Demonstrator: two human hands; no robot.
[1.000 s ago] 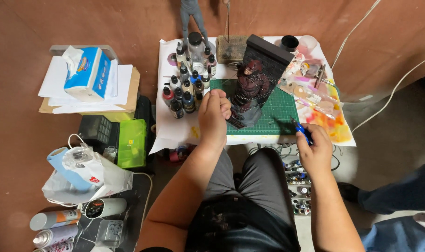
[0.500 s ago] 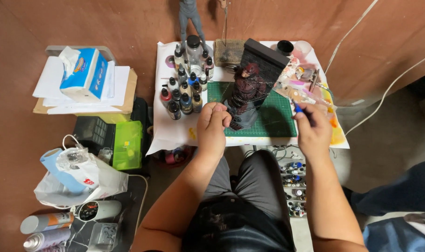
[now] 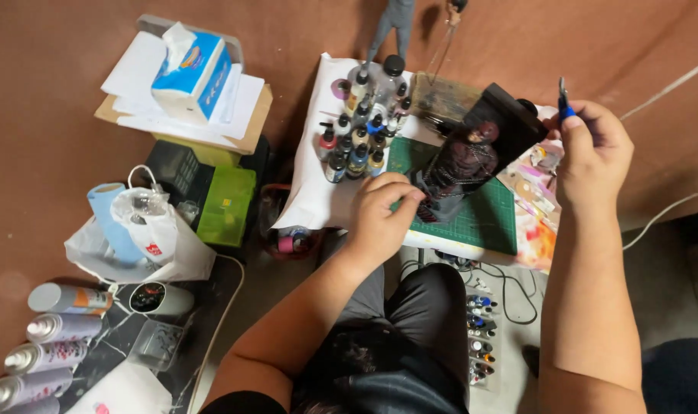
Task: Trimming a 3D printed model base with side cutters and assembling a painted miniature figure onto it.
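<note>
Dark figure (image 3: 465, 165) lying tilted across the green mat (image 3: 479, 218), near the middle of the surface (image 3: 307, 203), black base up toward the far edge. Left hand (image 3: 379, 218) at the near edge, fingers curled and pinching the figure's lower end. Right hand (image 3: 590, 153) raised over the right edge, clenched around a thin blue-handled tool (image 3: 565, 101), tip pointing up, clear of the figure.

Cluster of small paint bottles (image 3: 358, 134) upright on the left half of the surface, just beside the mat. Paint-smeared palette (image 3: 534, 222) at the right edge, under the right hand. Grey figurine (image 3: 391, 27) standing beyond the far edge.

On the floor, left of the surface: tissue box (image 3: 192, 73) on a stack of papers and cardboard, green box (image 3: 226, 205) below it, white plastic bag (image 3: 146, 241) with a blue roll inside. Spray cans (image 3: 46, 337) lying side by side at the lower left. More small bottles (image 3: 479, 345) in a row by the right knee.
</note>
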